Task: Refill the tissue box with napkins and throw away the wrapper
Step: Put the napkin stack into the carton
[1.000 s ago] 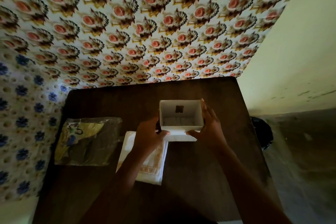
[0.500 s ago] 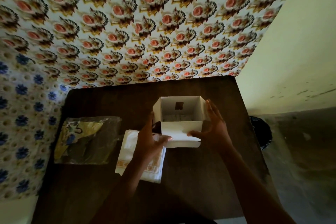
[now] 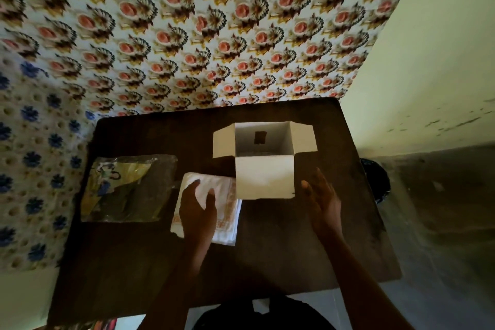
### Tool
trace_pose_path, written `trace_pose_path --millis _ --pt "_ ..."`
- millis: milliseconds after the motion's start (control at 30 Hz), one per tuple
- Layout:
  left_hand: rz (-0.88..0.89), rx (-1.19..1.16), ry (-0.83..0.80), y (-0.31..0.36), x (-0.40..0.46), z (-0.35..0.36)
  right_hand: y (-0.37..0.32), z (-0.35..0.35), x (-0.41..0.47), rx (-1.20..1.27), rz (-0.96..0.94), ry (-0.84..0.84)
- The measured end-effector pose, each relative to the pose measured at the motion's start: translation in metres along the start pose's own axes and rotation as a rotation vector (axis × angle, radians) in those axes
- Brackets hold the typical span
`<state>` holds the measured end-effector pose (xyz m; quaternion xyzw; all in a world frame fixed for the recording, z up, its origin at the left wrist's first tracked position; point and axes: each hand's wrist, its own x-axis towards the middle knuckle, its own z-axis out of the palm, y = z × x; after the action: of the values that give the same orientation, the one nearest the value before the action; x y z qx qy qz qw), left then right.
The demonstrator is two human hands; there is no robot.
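Note:
A white tissue box [image 3: 265,161] stands on the dark wooden table [image 3: 267,249] with its flaps spread open and its inside bare. To its left lies a stack of white napkins [image 3: 225,211] with an orange pattern. My left hand [image 3: 197,211] rests flat on that stack with fingers apart. Just right of the box's front flap, my right hand [image 3: 321,201] hovers open without touching it. A crumpled clear wrapper [image 3: 128,190] with yellow and blue print lies at the table's left.
A dark round bin [image 3: 377,182] sits on the floor past the table's right edge. Patterned wallpaper backs the table; a plain wall runs along the right. A dark object lies under the table's near edge.
Both hands let go of the box, whose flaps now lie open. My left hand moved down onto the napkin stack; my right hand drew back to the right.

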<state>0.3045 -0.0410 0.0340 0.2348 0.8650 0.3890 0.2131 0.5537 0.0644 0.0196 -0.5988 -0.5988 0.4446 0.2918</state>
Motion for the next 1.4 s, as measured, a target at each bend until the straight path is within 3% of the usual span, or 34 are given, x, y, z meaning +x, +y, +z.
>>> trace_pose_path --millis 200,367,500,700,833,933,1167,1300,1400 --pt "0.125 0.256 0.022 -0.064 -0.010 -0.018 0.030 0.037 -0.032 -0.261 -0.032 -0.199" --pt "-0.034 0.403 -0.079 -0.091 0.013 -0.025 0.022 0.081 -0.047 -0.278 -0.018 -0.336" --pt "-0.004 0.426 -0.169 -0.106 0.023 -0.025 0.006 0.119 -0.050 -0.251 0.016 -0.384" --pt "-0.008 0.281 -0.290 -0.103 0.023 -0.031 -0.016 0.155 -0.044 -0.272 0.114 -0.383" --pt "-0.136 0.209 -0.223 -0.091 0.032 -0.029 -0.013 0.162 -0.042 -0.292 0.155 -0.337" --pt "-0.320 0.041 -0.253 -0.080 0.042 -0.026 -0.008 0.164 -0.041 -0.285 0.168 -0.337" --pt "-0.500 -0.124 -0.331 -0.090 0.064 -0.014 -0.007 0.161 -0.040 -0.299 0.182 -0.344" --pt "-0.352 -0.004 -0.349 -0.095 0.063 -0.010 -0.004 0.158 -0.039 -0.260 0.202 -0.371" --pt "-0.284 -0.078 -0.391 -0.093 0.050 -0.015 0.000 0.156 -0.036 -0.265 0.225 -0.367"
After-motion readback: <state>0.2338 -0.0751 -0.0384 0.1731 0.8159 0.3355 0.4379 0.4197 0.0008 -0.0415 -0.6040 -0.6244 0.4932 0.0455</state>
